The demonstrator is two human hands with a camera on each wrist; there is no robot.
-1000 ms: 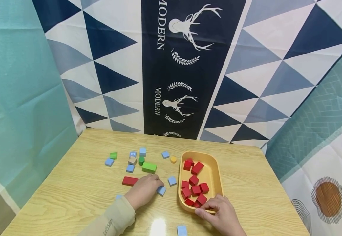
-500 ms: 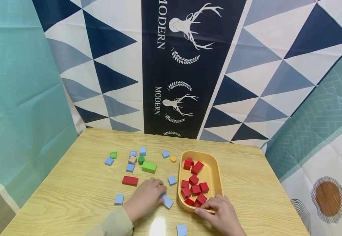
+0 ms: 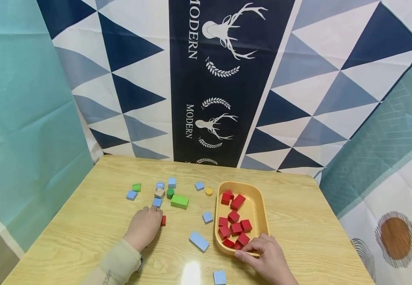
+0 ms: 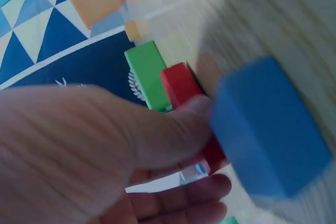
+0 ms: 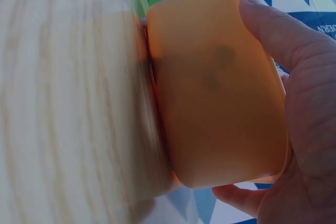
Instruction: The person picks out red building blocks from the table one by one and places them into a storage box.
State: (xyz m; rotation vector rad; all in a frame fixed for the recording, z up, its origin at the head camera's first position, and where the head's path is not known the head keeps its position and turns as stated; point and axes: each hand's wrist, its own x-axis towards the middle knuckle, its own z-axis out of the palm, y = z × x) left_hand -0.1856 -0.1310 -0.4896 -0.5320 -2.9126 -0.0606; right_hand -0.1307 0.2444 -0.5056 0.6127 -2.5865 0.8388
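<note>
My left hand (image 3: pixel 144 227) is over a red rectangular block (image 3: pixel 163 221), most of which it covers in the head view. In the left wrist view the thumb lies against the red block (image 4: pixel 181 85), with the fingers on its other side. A blue block (image 4: pixel 270 129) looms close beside the thumb there. With my right hand (image 3: pixel 267 259) I pinch the near rim of a yellow-orange plastic bin (image 3: pixel 259 213). Inside the bin lie several red blocks (image 3: pixel 236 228). The right wrist view shows the thumb on the rim of the bin (image 5: pixel 220 87).
A long blue block (image 3: pixel 199 241) lies between my hands, a smaller blue block (image 3: pixel 219 278) near the front. Farther back are a green block (image 3: pixel 179 202), a dark green cylinder (image 3: pixel 170 193), a yellow disc (image 3: pixel 208 192), a tan piece (image 3: pixel 159 193) and several blue blocks.
My left hand has let go of the long blue block, which it had shifted toward me, and has moved left to the red block. The right hand stays at the bin's rim.
</note>
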